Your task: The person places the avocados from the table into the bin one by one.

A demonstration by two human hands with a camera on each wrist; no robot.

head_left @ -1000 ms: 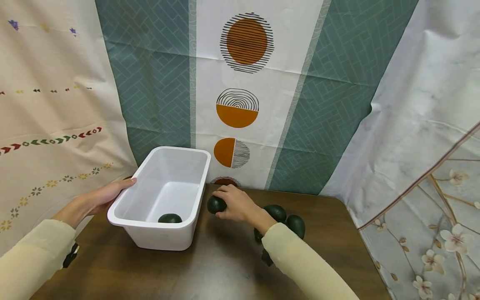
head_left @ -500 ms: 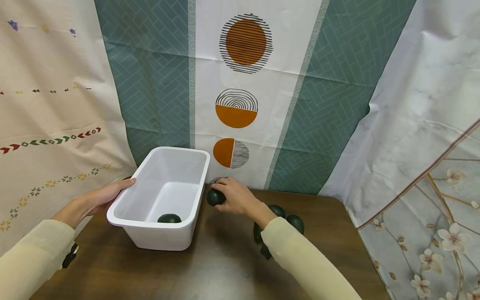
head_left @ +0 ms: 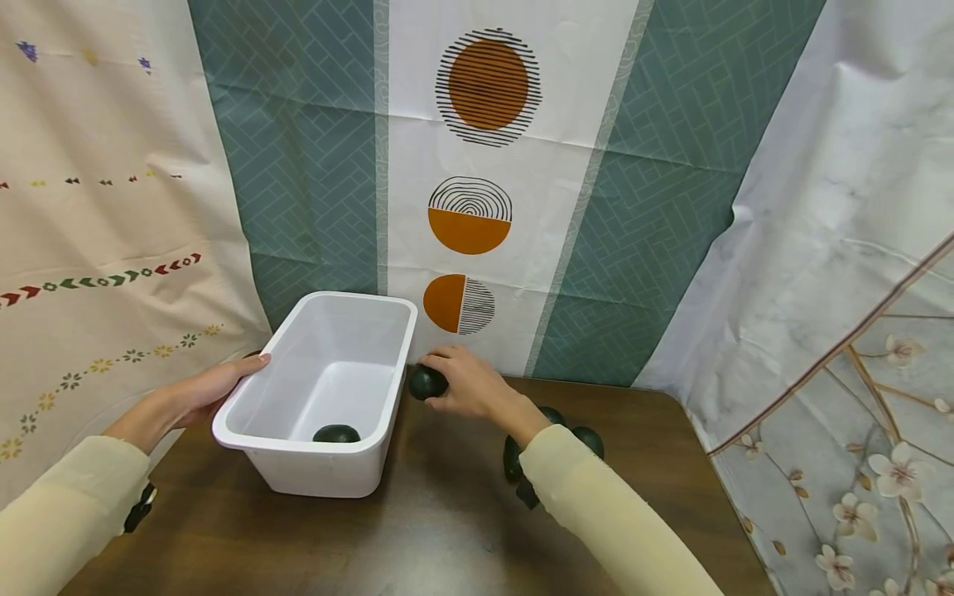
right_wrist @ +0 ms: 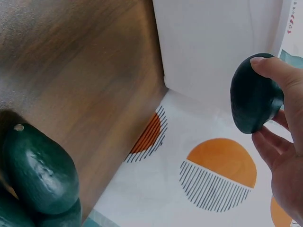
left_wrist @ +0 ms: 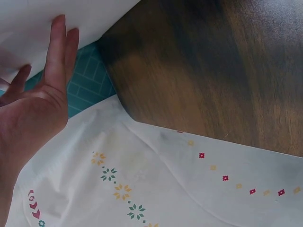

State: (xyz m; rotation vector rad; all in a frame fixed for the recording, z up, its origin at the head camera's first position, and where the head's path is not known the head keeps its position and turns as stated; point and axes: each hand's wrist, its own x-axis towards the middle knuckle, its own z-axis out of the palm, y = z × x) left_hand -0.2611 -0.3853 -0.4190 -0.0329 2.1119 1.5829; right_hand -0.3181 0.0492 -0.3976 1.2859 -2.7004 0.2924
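My right hand [head_left: 473, 382] holds a dark green avocado [head_left: 427, 383] between thumb and fingers, just right of a white plastic tub [head_left: 320, 472] and above the table. In the right wrist view that avocado [right_wrist: 253, 94] hangs on its long side in front of the tub's pale wall. My left hand [head_left: 212, 387] holds the tub's left rim, thumb at the rim. The left wrist view shows its fingers [left_wrist: 57, 52] stretched along the outer wall. Another avocado [head_left: 335, 434] lies on the tub's floor at the near end, partly hidden by the rim.
Several more avocados [head_left: 589, 441] lie clustered on the brown wooden table [head_left: 447, 530], partly hidden under my right forearm. Patterned cloths hang close behind the table [head_left: 484, 323] and at its left [head_left: 127, 314] and right sides [head_left: 835, 397].
My right hand has risen slightly with its avocado and shifted a little left, closer to the tub. My left hand, the tub and the avocado inside stay put.
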